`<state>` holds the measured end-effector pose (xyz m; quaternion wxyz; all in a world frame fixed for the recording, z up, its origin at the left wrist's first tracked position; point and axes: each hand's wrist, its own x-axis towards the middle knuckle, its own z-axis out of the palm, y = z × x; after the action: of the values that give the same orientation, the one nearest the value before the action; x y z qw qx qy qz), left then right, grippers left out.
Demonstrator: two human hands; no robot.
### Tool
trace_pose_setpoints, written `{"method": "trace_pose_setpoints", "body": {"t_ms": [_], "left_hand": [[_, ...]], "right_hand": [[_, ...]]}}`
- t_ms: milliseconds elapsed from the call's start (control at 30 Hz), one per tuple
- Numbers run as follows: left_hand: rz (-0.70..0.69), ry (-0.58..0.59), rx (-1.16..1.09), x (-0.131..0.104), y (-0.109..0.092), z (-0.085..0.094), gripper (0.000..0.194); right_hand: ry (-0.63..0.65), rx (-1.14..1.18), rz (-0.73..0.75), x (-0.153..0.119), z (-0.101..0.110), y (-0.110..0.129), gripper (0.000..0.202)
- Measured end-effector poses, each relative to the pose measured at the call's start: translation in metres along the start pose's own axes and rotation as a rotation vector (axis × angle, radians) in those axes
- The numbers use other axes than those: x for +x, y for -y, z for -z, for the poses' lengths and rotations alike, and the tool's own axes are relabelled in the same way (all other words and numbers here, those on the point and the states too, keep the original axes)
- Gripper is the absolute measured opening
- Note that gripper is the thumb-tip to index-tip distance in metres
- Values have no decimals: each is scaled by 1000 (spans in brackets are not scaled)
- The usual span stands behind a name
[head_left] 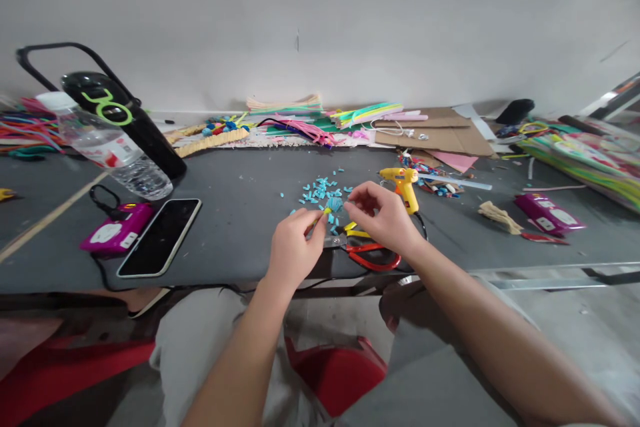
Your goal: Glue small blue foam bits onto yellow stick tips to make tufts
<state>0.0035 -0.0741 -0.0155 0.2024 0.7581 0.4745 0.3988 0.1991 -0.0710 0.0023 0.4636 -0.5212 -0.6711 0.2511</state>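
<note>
Centrally, in head view, pinching a yellow stem (328, 211) with left hand (295, 247), presumably to leave the blue tufted head (335, 203) exposed; curling right hand (387, 217) just beside it, apart from left; cannot tell whether gripping anything there; working above loose blue pieces (320, 193), with glue gun (407, 190) and red-handled scissors (356, 249) nearby, likely for easy reach.

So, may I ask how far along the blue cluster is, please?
Partway, it seems: the blue cluster already tops the yellow stem. The left hand holds the stem, with the right hand beside the cluster; loose blue pieces lie unattached on the table.
</note>
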Motion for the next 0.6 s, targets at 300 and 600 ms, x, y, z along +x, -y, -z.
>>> {"method": "trace_pose_setpoints", "body": {"t_ms": [300,600], "left_hand": [[-5,13,-38,1,0,-1,23],[18,-4,-44,1,1,-2,21]], "right_hand": [[44,46,50,0,-3,-5,25],[-147,-214,399,-5,-13,-2,5]]}}
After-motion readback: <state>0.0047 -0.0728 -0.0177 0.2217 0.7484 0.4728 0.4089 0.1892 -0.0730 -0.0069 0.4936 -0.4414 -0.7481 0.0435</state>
